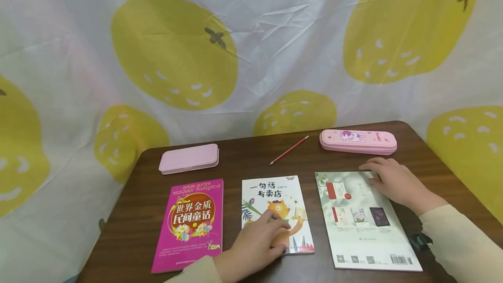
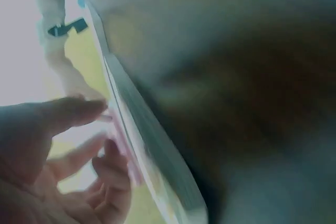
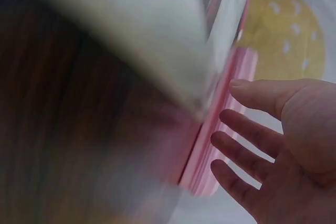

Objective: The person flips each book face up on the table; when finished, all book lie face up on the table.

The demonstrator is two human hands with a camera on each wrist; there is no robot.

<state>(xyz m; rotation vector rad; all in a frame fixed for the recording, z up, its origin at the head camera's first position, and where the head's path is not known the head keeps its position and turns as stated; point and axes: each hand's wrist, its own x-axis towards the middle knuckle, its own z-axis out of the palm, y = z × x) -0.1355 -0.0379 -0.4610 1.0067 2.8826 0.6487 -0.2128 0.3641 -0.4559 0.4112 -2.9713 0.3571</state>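
Three thin books lie in a row on the dark brown table. My left hand (image 1: 255, 241) is over the lower part of the middle book (image 1: 271, 189), which has an orange cartoon animal on its white cover. Its fingers are loosely bent and hold nothing. At the upper right corner of the pale green book (image 1: 363, 239), lying back cover up, is my right hand (image 1: 398, 182). In the right wrist view its fingers (image 3: 244, 153) are spread and relaxed, with nothing gripped. The magenta book (image 1: 192, 226) lies left of my left hand.
Behind the books lie a plain pink case (image 1: 189, 158) at the left, a red pencil (image 1: 290, 150) in the middle and a pink pencil case with a rabbit picture (image 1: 357, 142) at the right. A white curtain with yellow fruit prints (image 1: 251, 56) hangs behind the table (image 1: 129, 217).
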